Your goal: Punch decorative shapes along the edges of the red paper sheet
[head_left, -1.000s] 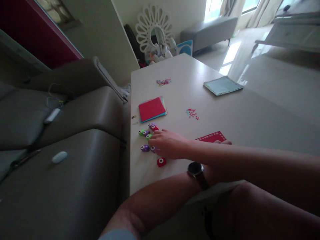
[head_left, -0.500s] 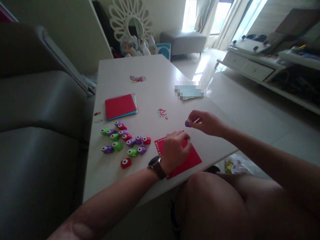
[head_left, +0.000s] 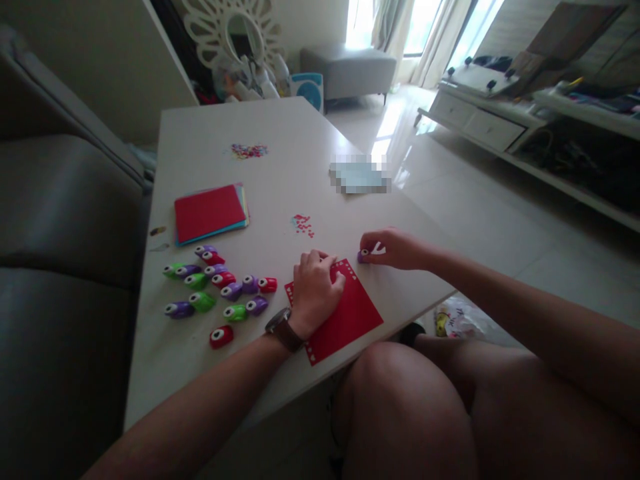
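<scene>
A small purple craft punch [head_left: 361, 257] with a white top is pinched between the thumb and fingers of my right hand [head_left: 393, 249]. That hand is low over the table, just right of the red paper's far corner. My left hand [head_left: 316, 290], with a watch on its wrist, lies spread over the left part of the red paper [head_left: 353, 317], fingers towards its far edge. Small cut-out shapes run along the far and left edges of this sheet. Left of it stand several red, green and purple craft punches [head_left: 236, 313].
A stack of coloured paper [head_left: 210, 212], red on top, lies at the table's left. Red and pale cut-out bits [head_left: 303, 225] lie mid-table, with a multicoloured confetti pile [head_left: 249, 151] farther back. A blurred pale sheet [head_left: 357, 179] rests near the right edge of the white table [head_left: 280, 187].
My right hand has come down and closer to the paper with the purple punch. My left hand has shifted left on the sheet, baring punched shapes along the far edge. The view has turned slightly right.
</scene>
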A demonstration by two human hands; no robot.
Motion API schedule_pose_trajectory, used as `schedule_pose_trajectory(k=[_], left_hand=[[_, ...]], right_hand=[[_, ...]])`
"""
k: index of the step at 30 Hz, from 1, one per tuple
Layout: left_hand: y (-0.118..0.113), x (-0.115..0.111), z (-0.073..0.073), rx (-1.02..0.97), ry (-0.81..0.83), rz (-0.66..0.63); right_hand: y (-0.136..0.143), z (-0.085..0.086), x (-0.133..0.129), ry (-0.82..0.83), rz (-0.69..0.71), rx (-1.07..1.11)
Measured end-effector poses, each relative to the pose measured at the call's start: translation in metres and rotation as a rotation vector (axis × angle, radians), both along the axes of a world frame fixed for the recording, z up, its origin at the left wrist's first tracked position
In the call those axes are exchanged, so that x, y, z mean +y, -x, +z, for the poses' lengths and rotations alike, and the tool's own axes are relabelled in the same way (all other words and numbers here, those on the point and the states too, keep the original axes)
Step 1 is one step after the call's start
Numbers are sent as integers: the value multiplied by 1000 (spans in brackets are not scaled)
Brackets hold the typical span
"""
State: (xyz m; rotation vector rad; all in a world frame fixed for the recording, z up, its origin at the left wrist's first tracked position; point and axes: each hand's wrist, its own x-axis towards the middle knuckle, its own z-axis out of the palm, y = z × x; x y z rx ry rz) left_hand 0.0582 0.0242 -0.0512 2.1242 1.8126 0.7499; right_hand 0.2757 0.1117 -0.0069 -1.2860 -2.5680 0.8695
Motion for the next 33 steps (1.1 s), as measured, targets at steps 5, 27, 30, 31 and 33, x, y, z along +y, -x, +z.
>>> schedule_pose_trajectory(k=[5,27,30,31,33], left_hand=[[0,1,1,-42,9,4],[-2,3,-2,-294,12,16],[-2,3,-3,-295,6,17],[-2,3,-3,-293,4,17],[-2,3,-3,-293,4,15]], right_hand=[[2,3,-1,-17,19,-18],[1,13,-20,76,105,47],[4,16,-21,86,118,43],[4,16,-21,87,122,43],[6,17,-22,82,126,44]])
